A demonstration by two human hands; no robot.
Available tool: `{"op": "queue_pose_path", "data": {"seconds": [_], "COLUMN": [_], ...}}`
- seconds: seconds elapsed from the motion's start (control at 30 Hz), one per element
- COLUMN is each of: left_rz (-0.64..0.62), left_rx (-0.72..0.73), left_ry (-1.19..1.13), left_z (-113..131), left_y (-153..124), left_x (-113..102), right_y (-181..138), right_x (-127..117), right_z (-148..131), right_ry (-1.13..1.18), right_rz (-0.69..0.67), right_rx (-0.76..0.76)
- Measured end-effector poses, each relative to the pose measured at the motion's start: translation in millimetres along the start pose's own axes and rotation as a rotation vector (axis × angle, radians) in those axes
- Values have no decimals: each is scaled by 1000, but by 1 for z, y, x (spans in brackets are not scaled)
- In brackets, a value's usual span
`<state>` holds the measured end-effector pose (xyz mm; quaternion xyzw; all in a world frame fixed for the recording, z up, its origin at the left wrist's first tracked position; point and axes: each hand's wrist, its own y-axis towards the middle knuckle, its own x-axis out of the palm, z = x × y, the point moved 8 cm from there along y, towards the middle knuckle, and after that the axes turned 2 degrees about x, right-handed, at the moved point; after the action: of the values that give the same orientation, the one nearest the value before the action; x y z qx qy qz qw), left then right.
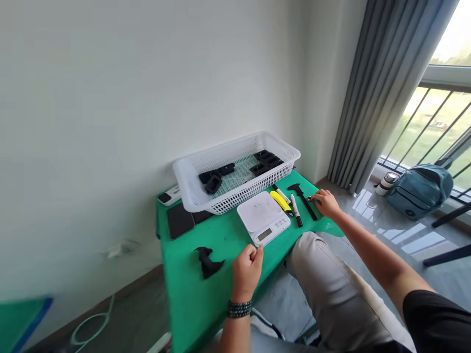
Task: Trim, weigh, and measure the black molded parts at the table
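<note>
My left hand (247,272), a beaded bracelet at its wrist, is curled into a fist just in front of the white digital scale (263,214); nothing shows in it. At the table's right edge, my right hand (326,203) pinches a small dark, shiny piece (311,198), too small to name. Beside those fingers lies a black caliper (303,200). Between caliper and scale are a yellow utility knife (281,202) and a white marker with a black end (296,210). A second marker (278,189) lies behind them. Left of my left fist is a curved black piece (209,263).
A white plastic basket (235,198) with several black molded parts (213,182) stands at the back by the wall. Left of it are a dark flat tablet-like item (180,220) and a white-and-black device (169,195). A backpack (419,191) sits on the floor by the window.
</note>
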<state>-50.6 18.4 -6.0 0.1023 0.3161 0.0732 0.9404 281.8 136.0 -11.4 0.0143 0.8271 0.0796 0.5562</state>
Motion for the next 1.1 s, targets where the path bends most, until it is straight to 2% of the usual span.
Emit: {"op": "queue_pose_path", "data": {"seconds": [0.13, 0.23, 0.37, 0.53, 0.77, 1.1], "left_rz": [1, -16, -44, 34, 231, 354], "left_rx": [-9, -73, -207, -221, -222, -225], "left_ry": [86, 34, -124, -182, -210, -157], "left_z": [-19, -28, -35, -38, -52, -49], "left_y": [-42, -60, -50, -27, -29, -29], "left_x": [-15, -24, -30, -39, -44, -52], "right_y": [15, 24, 30, 22, 4, 4], "right_x": [12, 15, 14, 5, -10, -12], "right_z": [2, 7, 12, 8, 1, 26], "right_ry": [14, 36, 67, 122, 255, 471], "right_rz": [-15, -37, -32, 72, 283, 466], "right_rx": [18, 15, 40, 55, -7, 3]}}
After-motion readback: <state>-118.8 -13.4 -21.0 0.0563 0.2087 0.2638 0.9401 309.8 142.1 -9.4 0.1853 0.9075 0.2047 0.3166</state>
